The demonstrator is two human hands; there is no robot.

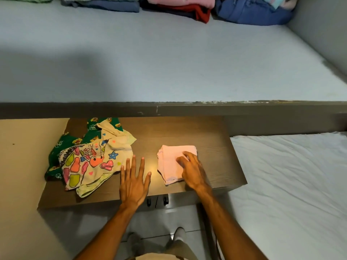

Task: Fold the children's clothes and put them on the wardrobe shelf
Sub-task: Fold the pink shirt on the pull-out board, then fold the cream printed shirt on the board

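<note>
A folded pale pink garment [170, 162] lies on the brown wooden table [216, 147]. My right hand [190, 170] rests on its right side, fingers curled onto the cloth. My left hand [134, 182] is flat on the bare wood between the pink garment and a cream garment with bright cartoon prints [90, 164], fingers spread, holding nothing. A green printed garment [56, 156] lies unfolded under the cream one. The pale blue wardrobe shelf [169, 59] spreads beyond the table, with folded clothes [187, 8] stacked along its back.
A dark shelf edge [187, 109] separates the table from the shelf. A bed with a white sheet [291, 184] is to the right of the table. A beige surface [22, 166] lies left. My feet show on the tiled floor [159, 231] below.
</note>
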